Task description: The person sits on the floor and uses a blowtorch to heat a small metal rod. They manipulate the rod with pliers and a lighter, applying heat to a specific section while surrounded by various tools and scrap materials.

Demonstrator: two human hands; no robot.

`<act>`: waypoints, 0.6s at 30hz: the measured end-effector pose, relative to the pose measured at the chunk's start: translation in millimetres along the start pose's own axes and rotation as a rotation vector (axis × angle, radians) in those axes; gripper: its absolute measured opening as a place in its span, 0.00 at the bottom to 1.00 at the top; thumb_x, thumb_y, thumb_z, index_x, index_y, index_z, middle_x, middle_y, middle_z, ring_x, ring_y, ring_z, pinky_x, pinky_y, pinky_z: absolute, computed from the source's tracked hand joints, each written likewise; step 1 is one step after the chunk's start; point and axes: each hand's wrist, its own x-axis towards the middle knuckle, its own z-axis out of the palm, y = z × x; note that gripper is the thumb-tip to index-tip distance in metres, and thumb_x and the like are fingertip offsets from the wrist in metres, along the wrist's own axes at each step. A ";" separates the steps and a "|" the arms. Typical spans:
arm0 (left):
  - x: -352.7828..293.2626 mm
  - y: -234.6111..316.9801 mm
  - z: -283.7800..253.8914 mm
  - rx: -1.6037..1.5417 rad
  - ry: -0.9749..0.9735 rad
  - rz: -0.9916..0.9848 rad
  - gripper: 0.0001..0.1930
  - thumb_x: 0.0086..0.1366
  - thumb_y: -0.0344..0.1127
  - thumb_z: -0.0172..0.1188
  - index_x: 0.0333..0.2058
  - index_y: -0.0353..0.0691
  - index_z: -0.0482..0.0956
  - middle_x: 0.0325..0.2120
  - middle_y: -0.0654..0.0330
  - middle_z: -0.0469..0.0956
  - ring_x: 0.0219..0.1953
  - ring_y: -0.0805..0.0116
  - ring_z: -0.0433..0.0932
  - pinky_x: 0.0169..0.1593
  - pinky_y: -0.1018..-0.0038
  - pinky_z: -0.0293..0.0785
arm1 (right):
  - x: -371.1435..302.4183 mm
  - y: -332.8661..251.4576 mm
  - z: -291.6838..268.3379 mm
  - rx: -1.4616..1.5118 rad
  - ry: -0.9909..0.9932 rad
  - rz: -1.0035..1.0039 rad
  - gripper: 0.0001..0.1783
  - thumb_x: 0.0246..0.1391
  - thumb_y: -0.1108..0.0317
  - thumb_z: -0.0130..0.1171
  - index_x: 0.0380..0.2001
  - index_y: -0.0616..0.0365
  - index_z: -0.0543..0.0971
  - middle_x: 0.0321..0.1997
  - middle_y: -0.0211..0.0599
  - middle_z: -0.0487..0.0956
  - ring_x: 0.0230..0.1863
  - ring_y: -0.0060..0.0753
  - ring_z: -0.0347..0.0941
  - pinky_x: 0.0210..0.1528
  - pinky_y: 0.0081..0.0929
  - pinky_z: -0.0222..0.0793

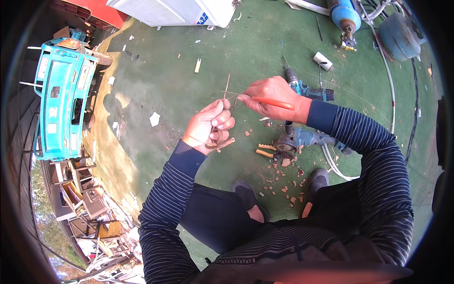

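My left hand (pixel 208 127) is closed around a thin copper-coloured tube (pixel 227 87). One thin end points up past the fingers, and a thicker bent end (pixel 221 144) sticks out below the palm. My right hand (pixel 274 97) is closed on a tool with an orange handle (pixel 275 102), which lies across the palm toward the wrist. The tool's kind cannot be made out. From the right fingertips a thin, wire-like piece reaches left and crosses the tube. Both hands are raised above the green floor, close together but apart.
Beyond the right hand lies a cordless drill (pixel 302 90); an angle grinder (pixel 295 141) and yellow-handled pliers (pixel 267 150) are nearer my feet, among reddish fragments (pixel 286 189). Gas cylinders (pixel 345 19) and hoses (pixel 390 85) are at right, a white appliance (pixel 177 12) ahead, a turquoise vehicle (pixel 61 104) left.
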 end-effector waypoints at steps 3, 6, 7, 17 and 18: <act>3.9 -2.2 -5.4 -0.118 -0.148 -0.024 0.10 0.80 0.39 0.46 0.42 0.43 0.73 0.19 0.72 0.57 0.27 0.78 0.59 0.17 0.85 0.51 | 5.8 10.5 -1.4 -0.037 -0.009 0.106 0.24 0.67 0.53 0.57 0.19 0.54 0.77 0.21 0.43 0.77 0.24 0.55 0.75 0.25 0.49 0.70; 2.4 -4.5 -0.9 -0.221 -0.269 -0.038 0.10 0.80 0.37 0.45 0.42 0.41 0.72 0.20 0.70 0.57 0.28 0.77 0.59 0.17 0.84 0.53 | 6.5 12.0 -7.7 0.019 0.095 0.072 0.24 0.67 0.53 0.57 0.19 0.54 0.78 0.20 0.43 0.77 0.23 0.57 0.74 0.24 0.49 0.69; -0.1 -3.5 5.0 -0.254 -0.284 -0.060 0.09 0.80 0.37 0.44 0.42 0.41 0.72 0.20 0.70 0.57 0.28 0.76 0.58 0.16 0.84 0.54 | 4.2 7.2 -7.0 0.076 0.162 -0.008 0.24 0.68 0.52 0.56 0.19 0.54 0.78 0.19 0.44 0.77 0.23 0.58 0.73 0.24 0.49 0.69; -2.4 -7.3 4.6 -0.303 -0.295 -0.143 0.11 0.81 0.39 0.43 0.40 0.40 0.69 0.18 0.69 0.55 0.27 0.74 0.58 0.15 0.82 0.60 | -1.0 -6.9 -15.8 0.109 0.073 -0.024 0.26 0.68 0.54 0.56 0.16 0.55 0.76 0.17 0.46 0.75 0.23 0.57 0.74 0.25 0.48 0.69; -1.6 -6.7 4.2 -0.317 -0.343 -0.166 0.12 0.81 0.40 0.43 0.40 0.40 0.70 0.18 0.69 0.56 0.28 0.74 0.58 0.15 0.82 0.61 | 0.2 -11.3 -15.9 0.147 0.041 -0.058 0.26 0.68 0.54 0.56 0.16 0.56 0.76 0.17 0.46 0.75 0.24 0.56 0.74 0.25 0.48 0.69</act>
